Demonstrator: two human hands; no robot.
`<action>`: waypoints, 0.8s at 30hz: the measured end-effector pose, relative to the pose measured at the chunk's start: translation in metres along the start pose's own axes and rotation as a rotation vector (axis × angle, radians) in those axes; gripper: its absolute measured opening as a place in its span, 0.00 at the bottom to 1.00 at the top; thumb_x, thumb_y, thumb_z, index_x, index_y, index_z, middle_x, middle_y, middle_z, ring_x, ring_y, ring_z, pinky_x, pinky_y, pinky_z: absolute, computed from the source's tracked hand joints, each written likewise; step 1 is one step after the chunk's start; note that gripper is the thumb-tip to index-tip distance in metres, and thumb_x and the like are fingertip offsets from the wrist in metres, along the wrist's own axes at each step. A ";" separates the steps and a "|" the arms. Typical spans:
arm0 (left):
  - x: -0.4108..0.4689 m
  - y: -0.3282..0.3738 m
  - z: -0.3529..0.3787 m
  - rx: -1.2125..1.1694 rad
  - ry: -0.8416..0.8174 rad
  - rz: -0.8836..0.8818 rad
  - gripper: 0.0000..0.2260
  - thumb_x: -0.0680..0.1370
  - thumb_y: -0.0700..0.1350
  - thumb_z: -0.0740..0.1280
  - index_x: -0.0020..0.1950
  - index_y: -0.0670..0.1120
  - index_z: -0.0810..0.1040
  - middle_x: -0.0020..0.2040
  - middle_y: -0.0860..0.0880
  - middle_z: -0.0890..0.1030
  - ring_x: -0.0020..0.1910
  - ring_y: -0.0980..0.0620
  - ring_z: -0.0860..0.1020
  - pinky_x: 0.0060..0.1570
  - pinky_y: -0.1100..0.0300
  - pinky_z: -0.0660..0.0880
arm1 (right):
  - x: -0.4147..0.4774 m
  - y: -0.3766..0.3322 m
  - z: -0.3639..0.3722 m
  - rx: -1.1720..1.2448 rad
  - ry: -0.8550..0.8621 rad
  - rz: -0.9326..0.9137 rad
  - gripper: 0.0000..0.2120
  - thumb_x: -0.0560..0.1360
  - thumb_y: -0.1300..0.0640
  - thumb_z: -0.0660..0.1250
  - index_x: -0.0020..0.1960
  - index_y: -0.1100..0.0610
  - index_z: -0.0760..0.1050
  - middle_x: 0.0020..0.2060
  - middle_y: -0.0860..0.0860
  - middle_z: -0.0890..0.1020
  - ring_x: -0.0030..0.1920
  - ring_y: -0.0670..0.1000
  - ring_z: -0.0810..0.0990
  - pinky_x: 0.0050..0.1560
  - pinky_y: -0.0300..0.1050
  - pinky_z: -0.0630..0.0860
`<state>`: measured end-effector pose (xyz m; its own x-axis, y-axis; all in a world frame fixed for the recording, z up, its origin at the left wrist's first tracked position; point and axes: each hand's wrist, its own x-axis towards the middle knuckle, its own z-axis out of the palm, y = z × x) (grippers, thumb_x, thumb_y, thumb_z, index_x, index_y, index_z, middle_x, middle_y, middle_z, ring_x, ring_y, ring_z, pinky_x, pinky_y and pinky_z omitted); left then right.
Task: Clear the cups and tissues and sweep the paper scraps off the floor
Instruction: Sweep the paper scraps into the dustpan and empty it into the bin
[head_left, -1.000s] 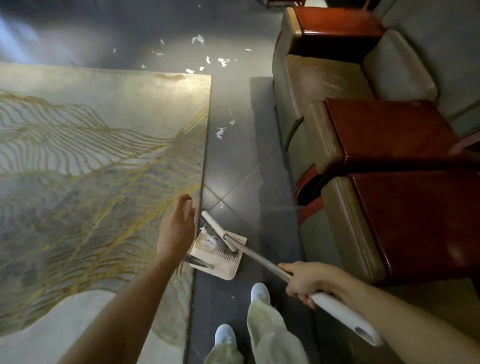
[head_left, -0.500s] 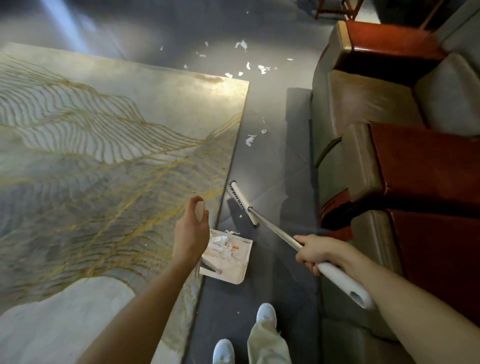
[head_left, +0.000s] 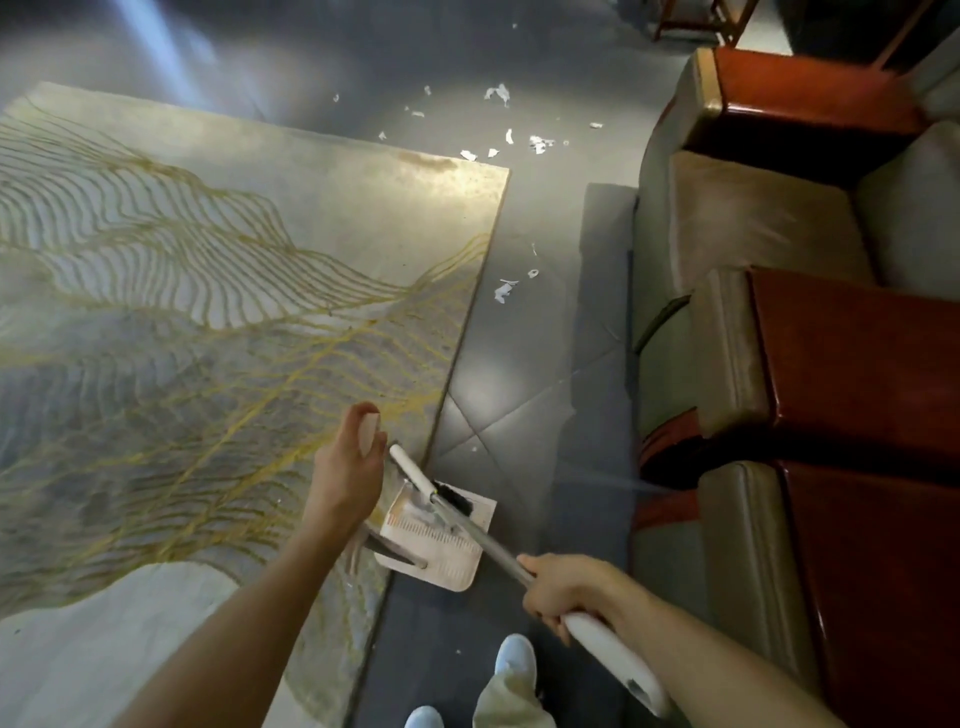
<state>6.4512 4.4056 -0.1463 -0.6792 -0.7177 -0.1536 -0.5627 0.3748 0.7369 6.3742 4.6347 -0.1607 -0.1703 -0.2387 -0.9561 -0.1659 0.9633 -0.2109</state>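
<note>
My left hand (head_left: 347, 467) grips the upright handle of a beige dustpan (head_left: 441, 545) that sits on the dark floor at the rug's edge. My right hand (head_left: 563, 584) grips the white-ended handle of a broom (head_left: 613, 654). The broom's white head (head_left: 415, 475) with dark bristles lies over the dustpan's mouth. Some scraps lie inside the pan. White paper scraps (head_left: 505, 290) lie on the floor ahead beside the rug, and several more scraps (head_left: 537, 143) are scattered farther off past the rug's corner.
A large grey rug with gold lines (head_left: 208, 322) covers the floor on the left. Armchairs with red wooden arms (head_left: 831, 353) line the right side, leaving a narrow strip of dark tiled floor (head_left: 524, 374). My feet (head_left: 514, 660) stand just behind the dustpan.
The broom head has swept back from the floor ahead into the dustpan's mouth. My left hand keeps its hold on the dustpan handle. The view has shifted slightly.
</note>
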 end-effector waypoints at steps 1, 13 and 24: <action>-0.005 0.001 0.002 -0.007 0.001 0.002 0.06 0.79 0.48 0.61 0.52 0.60 0.66 0.30 0.47 0.75 0.27 0.46 0.75 0.31 0.46 0.77 | -0.008 0.007 0.006 0.031 -0.006 0.006 0.30 0.72 0.63 0.56 0.74 0.52 0.58 0.30 0.53 0.76 0.16 0.44 0.72 0.21 0.35 0.73; -0.057 0.022 0.009 0.017 -0.001 0.130 0.07 0.80 0.46 0.60 0.57 0.54 0.68 0.33 0.48 0.74 0.31 0.44 0.74 0.32 0.55 0.67 | -0.085 0.057 -0.001 0.227 0.140 -0.030 0.33 0.73 0.63 0.57 0.75 0.43 0.56 0.28 0.52 0.74 0.20 0.45 0.70 0.24 0.38 0.72; -0.075 0.047 0.025 0.102 -0.024 0.136 0.07 0.81 0.49 0.57 0.59 0.54 0.65 0.33 0.47 0.76 0.31 0.46 0.75 0.32 0.54 0.70 | -0.080 0.078 -0.073 0.427 0.156 0.001 0.34 0.73 0.67 0.57 0.75 0.46 0.58 0.22 0.51 0.71 0.18 0.44 0.66 0.19 0.34 0.66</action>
<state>6.4644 4.4913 -0.1167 -0.7629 -0.6423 -0.0737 -0.5090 0.5263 0.6811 6.3041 4.7201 -0.0854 -0.3201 -0.2214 -0.9211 0.2441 0.9202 -0.3060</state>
